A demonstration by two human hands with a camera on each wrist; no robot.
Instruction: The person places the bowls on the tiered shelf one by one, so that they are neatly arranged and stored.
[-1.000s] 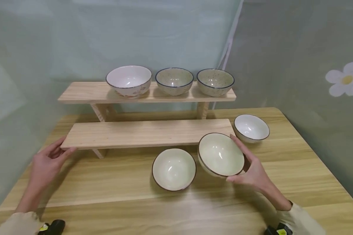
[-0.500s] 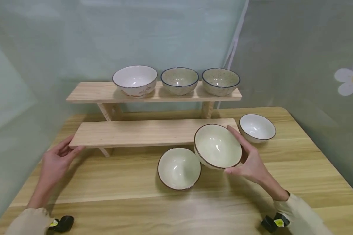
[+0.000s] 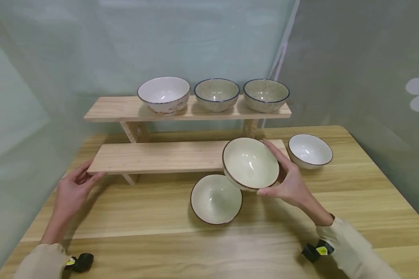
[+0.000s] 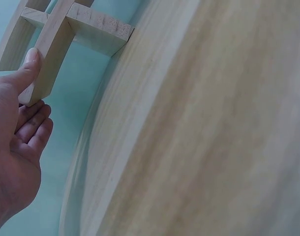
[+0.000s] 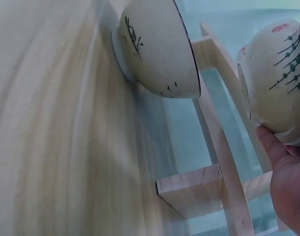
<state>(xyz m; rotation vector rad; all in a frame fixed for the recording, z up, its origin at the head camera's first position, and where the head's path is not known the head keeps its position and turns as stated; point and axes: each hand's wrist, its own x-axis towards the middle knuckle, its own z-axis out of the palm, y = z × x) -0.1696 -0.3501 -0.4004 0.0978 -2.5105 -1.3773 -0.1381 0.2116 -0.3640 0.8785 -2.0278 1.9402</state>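
Observation:
My right hand (image 3: pixel 290 185) holds a cream bowl (image 3: pixel 250 162) with a brown rim, thumb and fingers spread on its right side. The bowl is tilted toward me, off the table, in front of the lower shelf board's right part. In the right wrist view, the held bowl (image 5: pixel 278 83) shows a green branch pattern outside. My left hand (image 3: pixel 71 193) grips the left end of the wooden two-tier shelf's lower board (image 3: pixel 157 157). The left wrist view shows the thumb (image 4: pixel 29 71) against the board's edge. A similar cream bowl (image 3: pixel 216 199) stands on the table.
Along the upper board (image 3: pixel 115 107) stand a white bowl with a floral outside (image 3: pixel 164 95) and two speckled bowls (image 3: pixel 217 95) with blue rims. Right of the shelf, a white bowl (image 3: pixel 310 150) stands on the wooden table (image 3: pixel 132 248). A cloth backdrop (image 3: pixel 216 38) hangs behind.
My right hand has raised the cream bowl and brought it left and toward the lower board. The left hand keeps its grip on the board's end. The whole head view has shifted slightly.

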